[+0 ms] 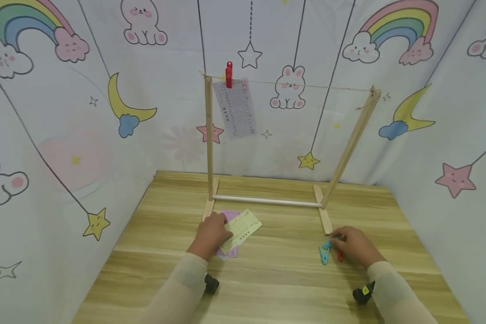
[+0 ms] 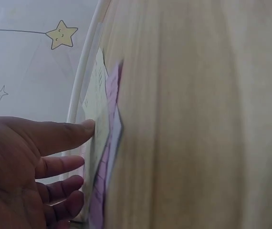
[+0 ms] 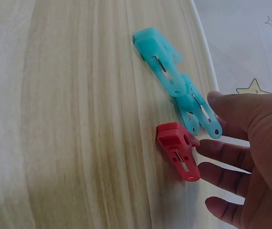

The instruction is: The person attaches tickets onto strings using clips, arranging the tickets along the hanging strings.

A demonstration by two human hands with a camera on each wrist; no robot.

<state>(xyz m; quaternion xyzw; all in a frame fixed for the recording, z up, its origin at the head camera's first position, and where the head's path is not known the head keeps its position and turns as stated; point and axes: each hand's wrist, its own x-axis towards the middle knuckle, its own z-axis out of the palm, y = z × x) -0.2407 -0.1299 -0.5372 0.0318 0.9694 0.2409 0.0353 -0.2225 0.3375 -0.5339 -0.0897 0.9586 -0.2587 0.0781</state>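
My left hand is over a small stack of printed paper slips, its thumb touching the yellow slip. Beneath that slip lie a purple slip and a pale one. The left wrist view shows the thumb extended and the other fingers loosely bent. At the right, my right hand reaches in among plastic clips with parted fingers. Two light-blue clips lie against each other near the thumb. A red clip lies by the fingertips; whether they touch it I cannot tell.
A wooden frame stands at the back of the table, with a string across its top. A red clip holds a pale printed slip on the string. A white rod joins the frame's feet.
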